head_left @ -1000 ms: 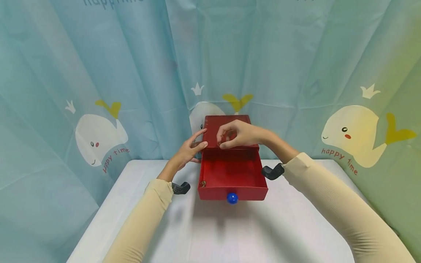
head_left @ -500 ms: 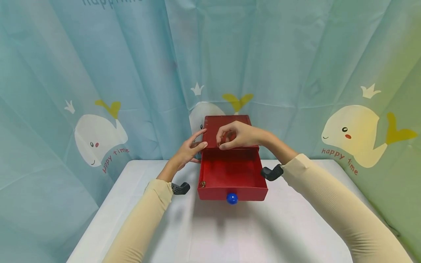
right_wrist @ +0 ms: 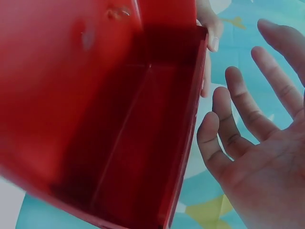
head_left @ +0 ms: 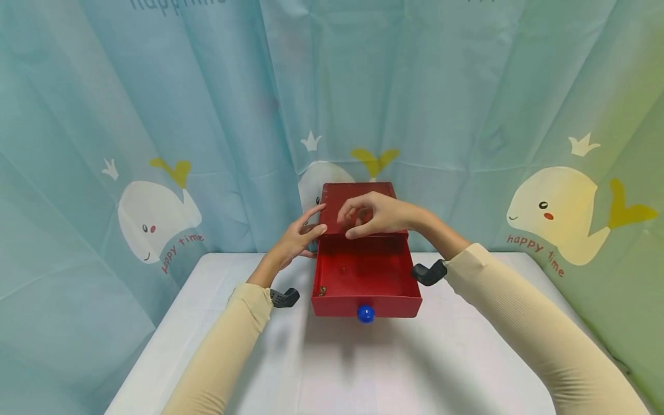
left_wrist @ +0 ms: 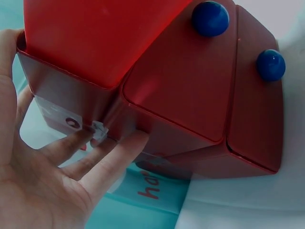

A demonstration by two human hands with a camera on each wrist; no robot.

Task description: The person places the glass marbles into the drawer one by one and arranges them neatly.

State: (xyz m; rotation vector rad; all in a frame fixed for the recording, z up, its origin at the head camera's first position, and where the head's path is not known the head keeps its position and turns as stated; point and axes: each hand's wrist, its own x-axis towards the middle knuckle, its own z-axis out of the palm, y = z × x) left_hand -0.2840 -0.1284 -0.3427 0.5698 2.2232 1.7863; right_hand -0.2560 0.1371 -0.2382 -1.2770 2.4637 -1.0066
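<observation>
A red drawer cabinet (head_left: 358,193) stands on the table, its top drawer (head_left: 391,279) pulled out. My left hand (head_left: 290,242) rests against the cabinet's left side; in the left wrist view its fingers (left_wrist: 119,160) lie extended along that side. Above the drawer's back edge, my right hand (head_left: 381,213) has thumb and fingers parted, with nothing visible between them. Below it, a small blurred object (right_wrist: 87,40) shows against the drawer floor; its kind is unclear. A small brassy item (head_left: 321,291) lies in the drawer's front left corner.
Blue knobs (left_wrist: 210,19) mark the two lower drawers, both pushed in. A white-covered table (head_left: 249,374) extends around the cabinet. Close behind hangs a whale-print curtain (head_left: 441,115).
My right thumb and fingertips, together before, have parted and let go of a small object. It now appears in the drawer. My left hand has stayed put.
</observation>
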